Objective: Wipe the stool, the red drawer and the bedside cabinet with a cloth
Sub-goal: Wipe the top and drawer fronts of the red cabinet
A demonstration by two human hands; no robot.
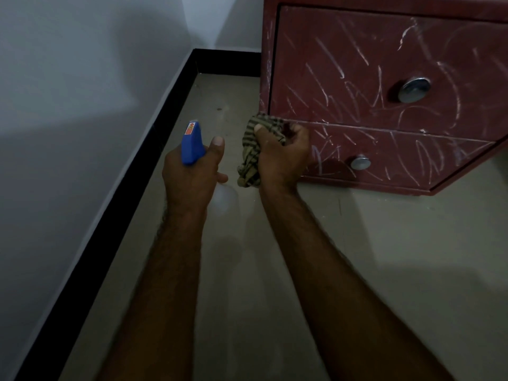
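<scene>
Striped cloth [251, 158], bunched into a wad, is clamped in the right hand [283, 158]. Its curled fingers press the wad against the near left corner of the red drawer [357, 64], just where the upper front meets the lower front [398, 158]. Balling it up like that probably gives a firm pad for scrubbing the pale scribbles that cover both fronts. To the left, clear of the wood, the left hand [189, 174] is wrapped round the neck of a spray bottle [192, 144], thumb raised beside its blue head. The nozzle seems to point away towards the far wall, so the bottle looks held aside, ready for another squirt. Two chrome knobs [414, 89] sit right of the cloth, untouched. The red piece stands on the grey floor [384, 243], close to the black skirting [123, 174].
</scene>
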